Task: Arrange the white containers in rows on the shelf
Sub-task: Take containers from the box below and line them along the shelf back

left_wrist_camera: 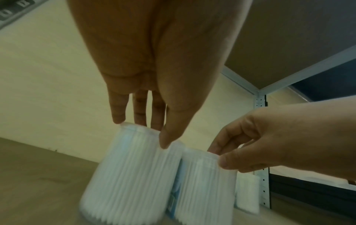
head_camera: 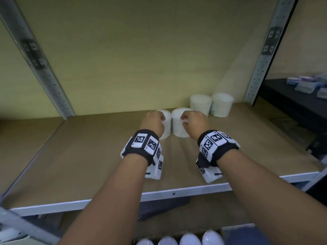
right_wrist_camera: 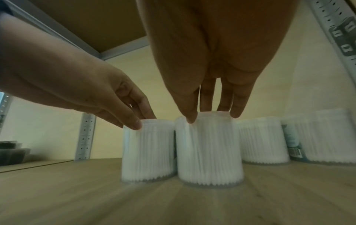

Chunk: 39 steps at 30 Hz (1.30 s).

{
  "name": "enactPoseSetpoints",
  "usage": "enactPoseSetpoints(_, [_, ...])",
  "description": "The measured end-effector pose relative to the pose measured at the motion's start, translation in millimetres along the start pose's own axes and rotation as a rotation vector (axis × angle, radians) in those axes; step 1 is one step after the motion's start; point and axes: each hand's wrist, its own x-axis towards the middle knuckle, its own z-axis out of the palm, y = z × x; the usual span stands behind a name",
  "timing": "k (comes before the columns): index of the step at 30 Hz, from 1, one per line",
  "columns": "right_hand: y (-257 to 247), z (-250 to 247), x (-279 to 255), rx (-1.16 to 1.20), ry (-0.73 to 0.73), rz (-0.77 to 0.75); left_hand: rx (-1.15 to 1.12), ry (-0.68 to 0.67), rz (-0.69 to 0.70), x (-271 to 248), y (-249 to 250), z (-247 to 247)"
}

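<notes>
Two white containers packed with cotton swabs stand side by side on the wooden shelf [head_camera: 88, 156]. My left hand [head_camera: 154, 121] grips the top rim of the left container [head_camera: 166, 128] [left_wrist_camera: 131, 175] [right_wrist_camera: 148, 152] from above with thumb and fingertips. In the same way my right hand [head_camera: 192, 121] holds the top of the right container [head_camera: 178, 126] [left_wrist_camera: 204, 187] [right_wrist_camera: 210, 152]. Behind them to the right, two more white containers [head_camera: 200, 104] [head_camera: 222, 105] [right_wrist_camera: 262, 140] [right_wrist_camera: 327, 137] stand in a row against the back wall.
Perforated metal uprights [head_camera: 261, 68] [head_camera: 39, 68] frame the shelf, whose white metal front edge [head_camera: 177, 192] runs across below my wrists. A dark side table [head_camera: 292, 101] with small packs stands to the right. Several white rounded lids [head_camera: 178, 240] show at the bottom.
</notes>
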Motion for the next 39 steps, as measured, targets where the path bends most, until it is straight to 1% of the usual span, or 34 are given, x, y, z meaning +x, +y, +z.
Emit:
enactPoseSetpoints(6, [2.0, 10.4, 39.9, 0.004, 0.003, 0.004, -0.020, 0.052, -0.022, 43.0, -5.9, 10.4])
enactPoseSetpoints(10, [3.1, 15.4, 60.2, 0.007, 0.007, -0.004, -0.027, 0.051, -0.047, 67.2, -9.2, 14.9])
enactPoseSetpoints(20, [8.2, 20.7, 93.9, 0.012, 0.021, -0.003, -0.024, 0.086, -0.025, 104.5, -16.5, 24.1])
enactPoseSetpoints(26, [7.2, 22.7, 100.0, 0.018, 0.028, 0.000, -0.024, 0.113, -0.028, 112.4, -20.2, 30.5])
enactPoseSetpoints(31, [7.5, 25.4, 96.6, 0.023, 0.011, 0.000, 0.031, 0.091, 0.027, 109.0, -23.7, 29.3])
enactPoseSetpoints(34, [5.8, 22.8, 93.8, 0.035, -0.033, -0.005, 0.056, 0.041, 0.055, 107.2, -22.4, 24.1])
enactPoseSetpoints(37, [4.1, 17.1, 85.9, -0.017, -0.121, -0.036, 0.053, -0.033, 0.071, 98.4, -17.0, 16.5])
enactPoseSetpoints(39, [2.2, 8.4, 74.7, 0.003, -0.096, -0.064, 0.020, -0.037, 0.090, 85.9, -12.7, 11.0])
